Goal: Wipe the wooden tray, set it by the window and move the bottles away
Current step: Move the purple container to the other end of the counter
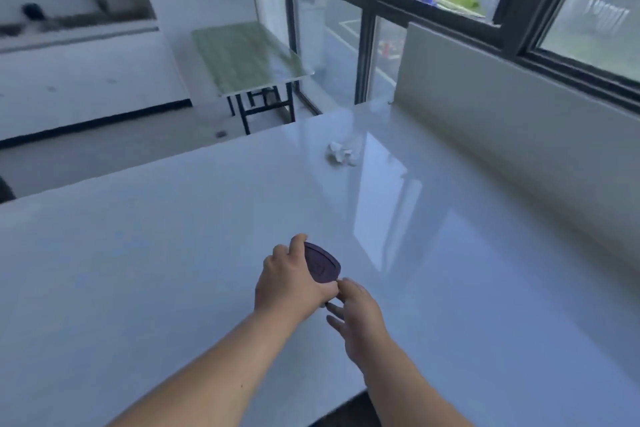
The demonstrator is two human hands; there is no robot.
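Left hand (289,282) curls around a small, dark purple, teardrop-shaped tray (322,263) held above the glossy white desk (138,236). Right hand (356,317), fingers loosely spread, touches its near end. Crumpled white tissue (341,152) lies well beyond.

White glossy countertop (173,236), reflecting daylight. Low white panel (502,121) along its far right edge, below a dark-framed window (370,10) with large panes; street and grass outside. Green-topped folding table (242,55) with dark legs beside the window. White walls, black baseboard (93,125), grey floor (104,156).
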